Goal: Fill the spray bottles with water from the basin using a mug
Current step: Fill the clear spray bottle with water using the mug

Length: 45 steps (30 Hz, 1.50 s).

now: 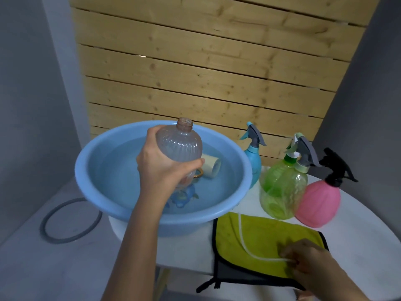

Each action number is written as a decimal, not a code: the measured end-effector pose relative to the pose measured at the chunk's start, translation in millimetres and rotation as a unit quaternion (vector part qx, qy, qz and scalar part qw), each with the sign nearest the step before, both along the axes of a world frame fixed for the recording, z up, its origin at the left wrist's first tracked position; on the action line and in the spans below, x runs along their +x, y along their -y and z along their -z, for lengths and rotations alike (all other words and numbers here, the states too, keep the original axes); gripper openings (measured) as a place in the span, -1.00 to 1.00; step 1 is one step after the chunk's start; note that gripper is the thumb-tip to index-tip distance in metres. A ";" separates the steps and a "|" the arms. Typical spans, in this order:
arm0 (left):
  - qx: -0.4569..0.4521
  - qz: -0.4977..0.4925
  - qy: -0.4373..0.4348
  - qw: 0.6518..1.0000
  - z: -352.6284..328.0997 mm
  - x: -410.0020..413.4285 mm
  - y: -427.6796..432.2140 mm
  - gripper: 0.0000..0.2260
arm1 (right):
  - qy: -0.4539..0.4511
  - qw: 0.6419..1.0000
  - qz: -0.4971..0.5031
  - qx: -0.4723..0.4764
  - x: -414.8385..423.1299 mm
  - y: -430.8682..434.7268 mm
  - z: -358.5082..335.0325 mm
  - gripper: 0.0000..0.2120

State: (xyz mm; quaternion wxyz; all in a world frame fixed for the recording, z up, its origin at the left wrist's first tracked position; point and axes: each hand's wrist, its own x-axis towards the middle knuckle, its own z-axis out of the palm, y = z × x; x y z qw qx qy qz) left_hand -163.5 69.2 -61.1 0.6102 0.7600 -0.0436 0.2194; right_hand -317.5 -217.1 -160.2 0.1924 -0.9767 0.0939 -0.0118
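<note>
Bottle [180, 144] gripped in left fingers [194, 164] above basin [86, 170] | right fingers [289, 254] blurred, grasp unclear

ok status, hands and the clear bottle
Left hand grips clear ribbed plastic bottle, uncapped, over blue plastic basin. Right hand blurred at thin white tube on yellow cloth, grip unclear. Cream mug on its side in the water.

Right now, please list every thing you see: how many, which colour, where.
basin: one, blue, table's left
mug: one, cream, in the basin's water
open bottle: one, clear, above basin
blue spray bottle: one, right of basin
green spray bottle: one, maybe two, table's centre
pink spray bottle: one, table's right
cloth: one, yellow-green, table's front
tube: one, white, on cloth
table: one, white
ring: one, grey, floor
plank wall: one, tan, behind
left hand: grips open bottle
right hand: blurred, at tube's end
</note>
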 end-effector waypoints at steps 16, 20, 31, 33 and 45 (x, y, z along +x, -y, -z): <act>-0.008 0.057 0.019 0.998 -14.9 -17.3 39.0 -0.30 | -0.057 0.996 0.024 -0.064 -6.9 -5.7 -10.8 -0.66; -0.028 0.068 0.012 0.997 -15.8 -20.5 45.7 -0.31 | -0.070 0.993 0.038 -0.083 -11.1 -7.5 -9.4 -0.57; -0.034 0.130 0.021 0.991 -15.9 -37.9 75.2 -0.30 | 0.013 0.998 0.046 -0.040 -1.3 -10.1 -22.6 -0.55; -0.035 0.137 0.022 0.990 -16.8 -40.0 78.0 -0.29 | 0.062 0.997 0.049 -0.027 1.6 -10.0 -28.0 -0.64; -0.058 0.127 -0.001 0.990 -10.1 -37.7 75.5 -0.27 | 0.239 0.968 -0.022 0.078 24.3 -18.5 -73.1 -0.58</act>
